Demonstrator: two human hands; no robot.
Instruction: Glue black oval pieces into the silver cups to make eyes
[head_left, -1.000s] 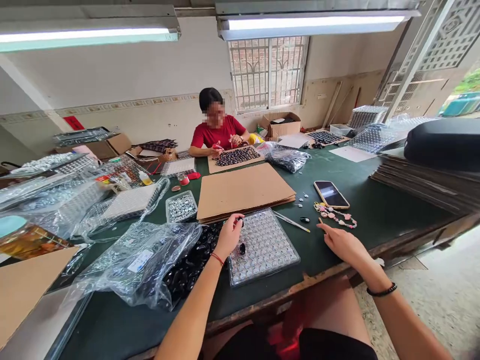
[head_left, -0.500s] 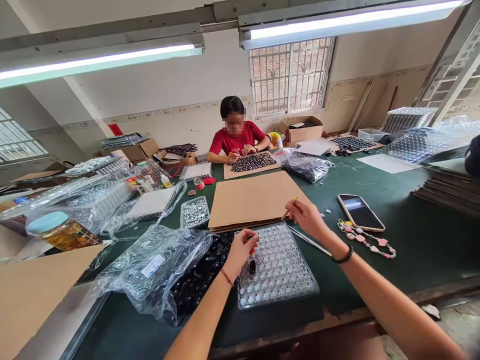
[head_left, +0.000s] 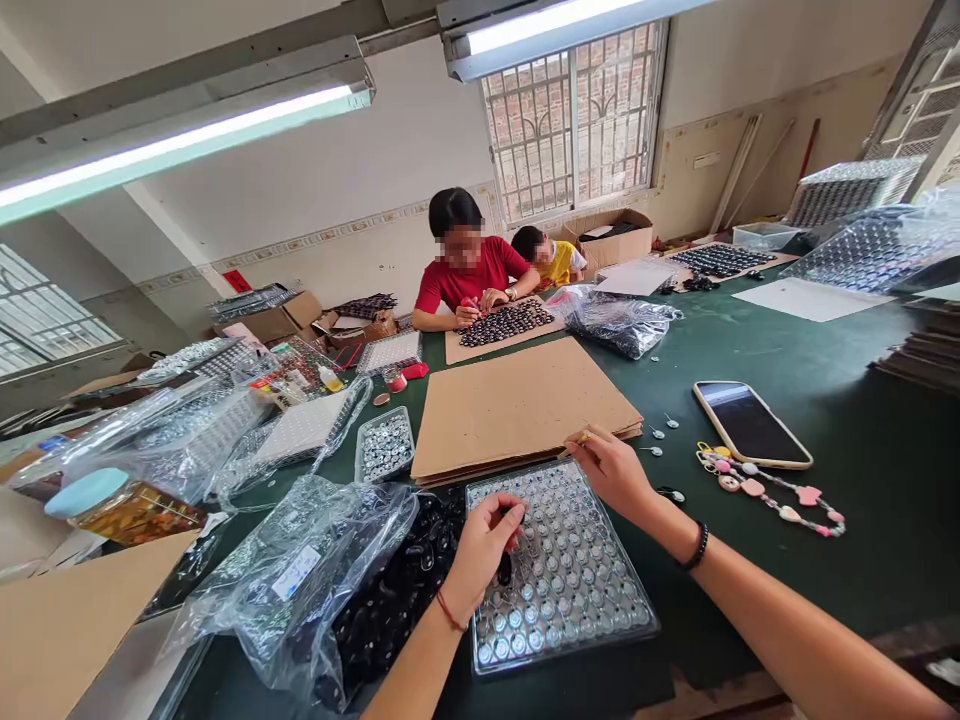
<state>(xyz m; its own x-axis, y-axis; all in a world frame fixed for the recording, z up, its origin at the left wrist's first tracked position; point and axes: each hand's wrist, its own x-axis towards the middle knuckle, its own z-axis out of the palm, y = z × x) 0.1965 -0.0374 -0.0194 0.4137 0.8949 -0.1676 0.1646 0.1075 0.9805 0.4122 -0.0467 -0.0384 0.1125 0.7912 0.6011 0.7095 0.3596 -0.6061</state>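
Observation:
A clear plastic tray of small silver round pieces lies in front of me on the green table. My left hand rests at the tray's left edge, fingers pinched on a small black piece. My right hand hovers over the tray's far edge, closed on a thin yellowish stick. A clear bag holding many black pieces lies to the left of the tray.
A stack of brown cardboard sheets lies beyond the tray. A phone and a beaded charm strap lie at the right. Across the table a person in a red shirt works over dark pieces; a second person sits beside them.
My right hand picked up the stick from the table at right and came over to the tray's far edge. The left hand stayed at the tray. The view turned left.

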